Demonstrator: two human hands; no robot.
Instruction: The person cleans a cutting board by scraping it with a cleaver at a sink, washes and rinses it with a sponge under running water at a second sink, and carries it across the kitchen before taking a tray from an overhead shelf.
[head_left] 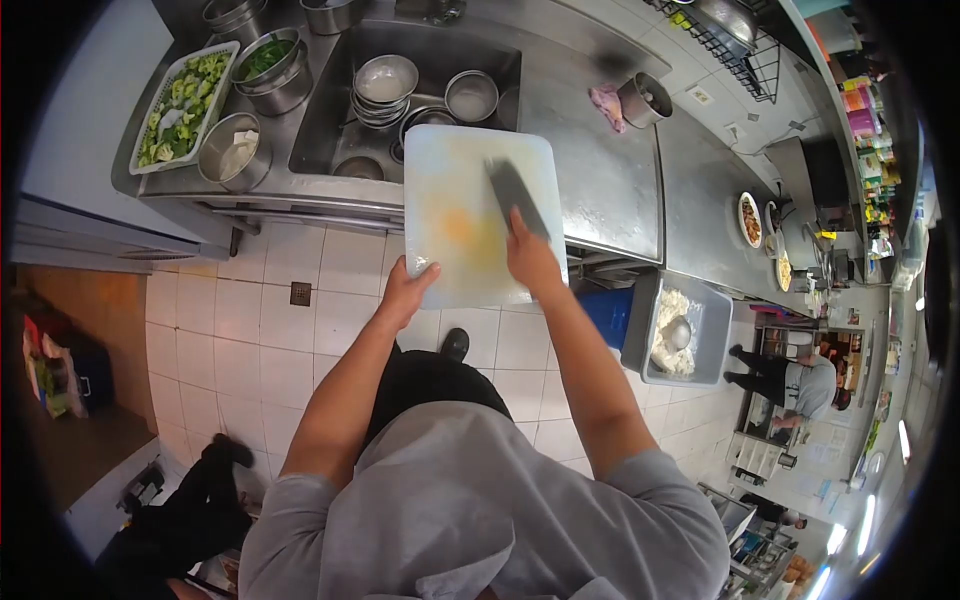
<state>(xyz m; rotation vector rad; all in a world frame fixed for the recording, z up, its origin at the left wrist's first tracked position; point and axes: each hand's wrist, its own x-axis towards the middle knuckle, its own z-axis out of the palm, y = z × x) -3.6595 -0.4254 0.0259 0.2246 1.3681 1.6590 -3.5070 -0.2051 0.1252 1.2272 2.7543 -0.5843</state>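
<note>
A white cutting board [435,185], stained yellow and orange in the middle, is held over the front edge of the sink and counter. My left hand [408,290] is closed on its lower left edge, thumb on top. In my right hand [532,260] is a broad-bladed kitchen knife [515,192], slightly blurred, its blade lying over the board's right half. Behind the board, the metal sink [440,58] holds stacked metal bowls [385,82] and another round bowl [472,96].
Left of the sink are broccoli pieces [185,110] in a white basket, a bowl of greens [265,60] and a metal pot [215,160]. A grey tub [712,345] with white food stands at right. One person [805,385] works far right; another's dark-clothed legs [205,490] show lower left.
</note>
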